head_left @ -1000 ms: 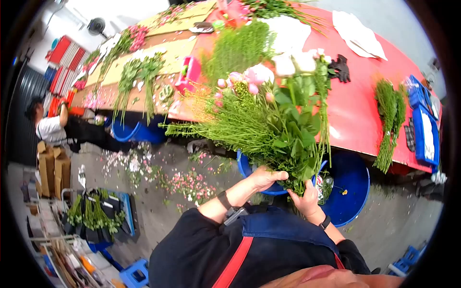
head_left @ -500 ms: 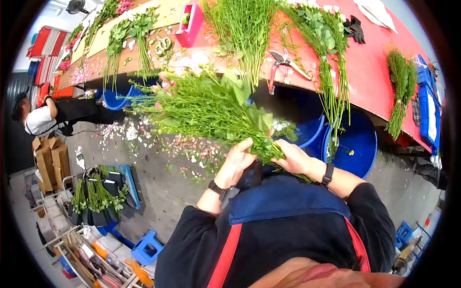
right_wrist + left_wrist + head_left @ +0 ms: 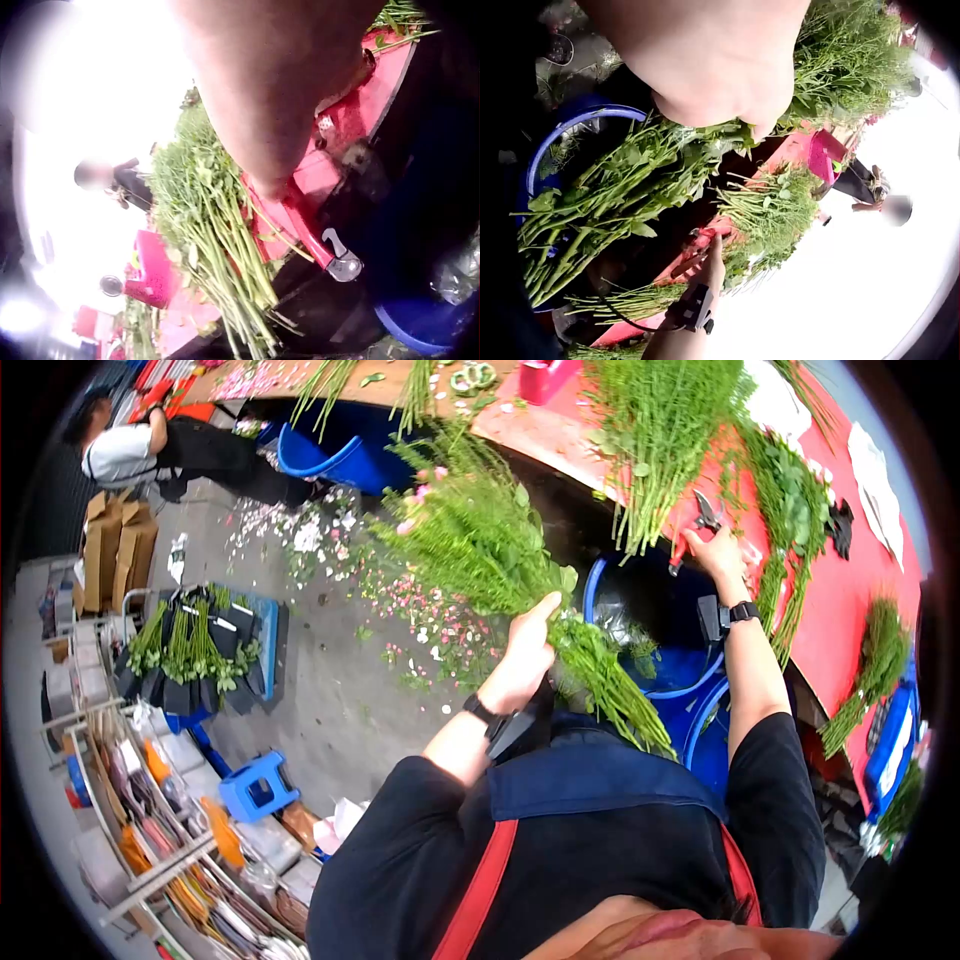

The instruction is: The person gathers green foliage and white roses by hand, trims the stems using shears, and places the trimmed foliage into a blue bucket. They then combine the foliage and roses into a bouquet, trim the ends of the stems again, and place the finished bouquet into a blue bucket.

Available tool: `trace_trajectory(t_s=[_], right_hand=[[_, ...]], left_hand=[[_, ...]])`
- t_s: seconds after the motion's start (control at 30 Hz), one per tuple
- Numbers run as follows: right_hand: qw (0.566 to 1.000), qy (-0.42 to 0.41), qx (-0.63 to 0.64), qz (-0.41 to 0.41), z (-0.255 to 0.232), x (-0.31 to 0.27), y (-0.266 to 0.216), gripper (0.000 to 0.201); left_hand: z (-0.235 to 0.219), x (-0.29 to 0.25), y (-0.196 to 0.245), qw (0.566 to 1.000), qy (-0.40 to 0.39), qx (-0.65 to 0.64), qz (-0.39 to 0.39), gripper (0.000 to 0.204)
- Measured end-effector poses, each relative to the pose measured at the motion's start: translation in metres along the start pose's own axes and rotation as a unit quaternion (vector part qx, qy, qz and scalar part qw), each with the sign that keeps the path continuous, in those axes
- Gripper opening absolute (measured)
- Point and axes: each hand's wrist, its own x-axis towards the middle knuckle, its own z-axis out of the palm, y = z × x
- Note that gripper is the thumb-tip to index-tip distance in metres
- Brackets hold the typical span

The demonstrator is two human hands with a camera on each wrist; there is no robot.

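We find our left hand gripping the bouquet around its stems, flower heads tilted away over the floor, cut ends pointing back toward our apron. Our right hand reaches to the red-handled shears at the red worktop edge; whether it grips them, we cannot tell. Blue buckets stand below.
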Motion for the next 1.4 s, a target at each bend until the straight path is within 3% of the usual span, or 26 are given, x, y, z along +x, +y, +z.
trace_trajectory(t_s=[0.17, 0.23, 0.33, 0.43, 0.47, 0.5, 0.57, 0.6, 0.63, 0.67, 0.7, 0.77, 0.83, 0.9, 0.97, 1.07, 1.17, 1.2, 1.23, 1.4], right_hand=[[0.992, -0.083, -0.085, 0.046, 0.010, 0.008, -0.011, 0.116], [0.992, -0.072, -0.104, 0.027, 0.008, 0.005, -0.007, 0.106], [0.977, -0.173, -0.122, -0.016, -0.029, -0.005, -0.016, 0.086], [0.995, -0.041, -0.043, -0.082, -0.017, 0.006, 0.027, 0.059], [0.995, -0.085, 0.027, -0.035, -0.045, -0.012, 0.016, 0.056], [0.995, -0.013, -0.012, -0.101, -0.044, -0.021, 0.033, 0.051], [0.998, 0.035, 0.011, -0.049, -0.072, -0.068, 0.027, 0.051], [0.988, 0.123, 0.051, -0.083, -0.053, -0.077, 0.060, 0.057], [0.960, 0.005, 0.280, -0.021, -0.065, -0.104, 0.066, 0.061], [0.928, -0.058, 0.369, 0.017, -0.073, -0.135, 0.068, 0.063], [0.881, -0.111, 0.457, 0.050, -0.079, -0.164, 0.067, 0.066], [0.842, -0.118, 0.524, -0.054, -0.073, -0.219, 0.066, 0.066], [0.845, -0.224, 0.484, -0.043, -0.076, -0.248, 0.068, 0.069], [0.810, -0.297, 0.506, -0.021, -0.050, -0.271, 0.086, 0.069], [0.739, -0.357, 0.571, 0.019, -0.026, -0.288, 0.091, 0.069], [0.547, -0.380, 0.720, 0.194, -0.001, -0.299, 0.080, 0.058], [0.575, -0.370, 0.692, 0.231, 0.013, -0.277, 0.062, 0.041], [0.571, -0.391, 0.686, 0.224, 0.014, -0.267, 0.059, 0.049], [0.571, -0.367, 0.699, 0.225, 0.019, -0.257, 0.056, 0.049], [0.559, -0.246, 0.758, 0.229, 0.046, -0.209, 0.043, 0.038]], left_hand=[[0.004, 0.072, 0.000, 0.981, 0.171, 0.011, 0.095, 0.024], [0.010, 0.091, -0.002, 0.974, 0.203, 0.000, 0.103, 0.026], [0.016, 0.119, -0.006, 0.966, 0.241, 0.017, 0.089, 0.026], [0.022, 0.145, -0.010, 0.963, 0.246, 0.023, 0.105, 0.025], [0.027, 0.148, -0.009, 0.965, 0.242, 0.014, 0.102, 0.025], [0.030, 0.150, -0.008, 0.965, 0.244, 0.026, 0.092, 0.030], [0.036, 0.162, -0.012, 0.957, 0.262, 0.042, 0.121, 0.032], [0.037, 0.165, -0.015, 0.960, 0.243, 0.039, 0.130, 0.037], [0.033, 0.177, -0.021, 0.960, 0.238, 0.065, 0.131, 0.040], [0.055, 0.158, -0.007, 0.952, 0.275, 0.103, 0.082, 0.038], [0.040, 0.180, -0.017, 0.978, 0.190, 0.034, 0.074, 0.032], [0.062, 0.164, -0.007, 0.985, 0.162, -0.021, 0.060, 0.030], [0.061, 0.180, -0.010, 0.982, 0.176, -0.005, 0.067, 0.035], [0.064, 0.184, -0.009, 0.985, 0.160, -0.004, 0.063, 0.037], [0.063, 0.178, -0.009, 0.984, 0.136, 0.075, 0.087, 0.043], [0.057, 0.170, -0.007, 0.967, 0.067, 0.219, 0.112, 0.074], [0.052, 0.196, -0.016, 0.973, 0.066, 0.187, 0.115, 0.053], [0.060, 0.189, -0.013, 0.979, 0.078, 0.156, 0.104, 0.047], [0.071, 0.186, -0.009, 0.988, 0.149, 0.034, 0.037, 0.038], [0.078, 0.178, -0.012, 0.981, 0.164, 0.082, 0.069, 0.029]])
